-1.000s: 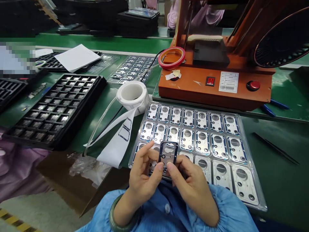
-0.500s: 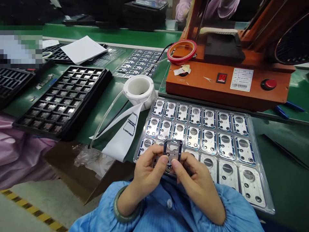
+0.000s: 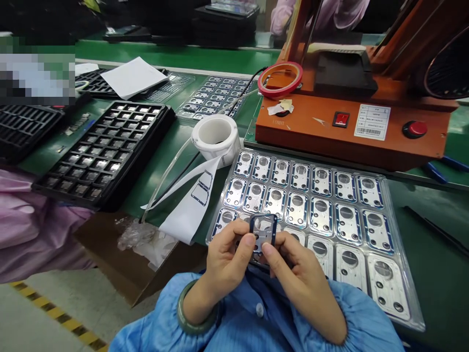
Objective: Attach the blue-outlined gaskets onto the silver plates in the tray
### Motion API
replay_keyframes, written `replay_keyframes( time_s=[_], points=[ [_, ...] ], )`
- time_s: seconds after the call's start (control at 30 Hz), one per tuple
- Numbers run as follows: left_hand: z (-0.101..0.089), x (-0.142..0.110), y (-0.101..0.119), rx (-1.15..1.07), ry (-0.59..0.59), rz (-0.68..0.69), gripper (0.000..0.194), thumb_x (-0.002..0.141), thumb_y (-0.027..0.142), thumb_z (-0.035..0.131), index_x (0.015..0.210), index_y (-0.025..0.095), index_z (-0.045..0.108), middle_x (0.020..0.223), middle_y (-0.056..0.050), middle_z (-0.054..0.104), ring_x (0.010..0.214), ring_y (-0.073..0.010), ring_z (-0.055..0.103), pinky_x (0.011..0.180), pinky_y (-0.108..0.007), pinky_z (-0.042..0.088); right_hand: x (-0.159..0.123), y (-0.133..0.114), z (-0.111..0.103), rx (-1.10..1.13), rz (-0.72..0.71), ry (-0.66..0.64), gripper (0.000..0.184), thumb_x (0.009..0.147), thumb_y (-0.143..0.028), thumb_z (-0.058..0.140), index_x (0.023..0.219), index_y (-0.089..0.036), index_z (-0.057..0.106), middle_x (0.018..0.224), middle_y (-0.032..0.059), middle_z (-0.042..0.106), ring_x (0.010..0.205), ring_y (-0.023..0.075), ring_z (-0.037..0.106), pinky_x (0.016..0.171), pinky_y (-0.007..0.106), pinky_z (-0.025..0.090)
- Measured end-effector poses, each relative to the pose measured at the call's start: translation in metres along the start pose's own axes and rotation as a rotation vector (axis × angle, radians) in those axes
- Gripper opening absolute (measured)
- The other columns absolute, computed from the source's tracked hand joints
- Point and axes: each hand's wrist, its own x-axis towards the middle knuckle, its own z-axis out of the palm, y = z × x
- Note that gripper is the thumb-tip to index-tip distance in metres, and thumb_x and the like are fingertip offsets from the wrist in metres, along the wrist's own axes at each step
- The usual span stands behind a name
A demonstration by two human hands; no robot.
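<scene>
My left hand (image 3: 226, 261) and my right hand (image 3: 296, 276) pinch a small metal plate with a dark blue rim (image 3: 262, 232) between thumbs and fingers, held upright over the near edge of a clear tray (image 3: 403, 259). The tray holds several rows of similar silver plates (image 3: 322, 210). Just left of the tray, a white tape roll (image 3: 215, 137) trails a strip of backing paper (image 3: 190, 208) with blue frame outlines on it.
A black compartment tray (image 3: 106, 151) lies at left, another black tray (image 3: 22, 129) beyond it. An orange machine (image 3: 348, 122) with a red tape ring (image 3: 280, 78) stands behind. Black tweezers (image 3: 436, 227) lie at right. A brown box (image 3: 120, 264) holds plastic scraps. Someone's pink sleeve (image 3: 25, 230) shows left.
My hands keep hold of the small plate; the view has shifted slightly left and up, so everything sits a little further right and lower in the picture.
</scene>
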Motion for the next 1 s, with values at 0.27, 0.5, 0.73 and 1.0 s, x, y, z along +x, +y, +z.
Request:
replay_keyframes(
  time_s=[0.27,0.5,0.73,1.0],
  points=[
    [0.004,0.001,0.001,-0.041,0.118,-0.015,0.019,0.092,0.032,0.055,0.084,0.016,0.063,0.075,-0.002,0.066,0.064,-0.0104,0.061,0.059,-0.018,0.050,0.000,-0.001,0.002,-0.103,-0.097,0.000,0.030,0.095,-0.041,0.047,0.073,-0.020,0.050,0.059,-0.0036,0.050,0.052,0.0091,0.047,0.049,0.021,0.035],
    [0.002,-0.001,-0.003,0.018,0.083,0.013,0.021,0.095,0.028,0.049,0.083,0.018,0.064,0.072,-0.002,0.063,0.068,-0.0119,0.060,0.061,-0.021,0.048,0.001,0.002,0.002,-0.136,-0.094,-0.023,0.029,0.095,-0.040,0.047,0.075,-0.020,0.051,0.061,-0.0033,0.050,0.054,0.0097,0.047,0.052,0.022,0.036],
    [0.002,-0.003,-0.004,0.001,0.078,0.016,0.028,0.097,0.028,0.043,0.085,0.018,0.065,0.075,-0.003,0.063,0.071,-0.0126,0.061,0.065,-0.022,0.049,-0.001,0.002,0.001,-0.145,-0.111,-0.034,0.028,0.095,-0.039,0.047,0.075,-0.020,0.050,0.061,-0.0036,0.049,0.054,0.0094,0.046,0.051,0.022,0.034],
    [-0.002,-0.004,-0.009,0.044,0.120,-0.115,0.025,0.095,0.035,0.049,0.082,0.018,0.062,0.075,0.000,0.064,0.063,-0.0099,0.059,0.059,-0.019,0.048,0.002,-0.003,0.004,-0.135,-0.176,0.013,0.021,0.092,-0.036,0.053,0.082,-0.018,0.058,0.065,-0.0024,0.056,0.057,0.0093,0.051,0.055,0.021,0.039]
  ],
)
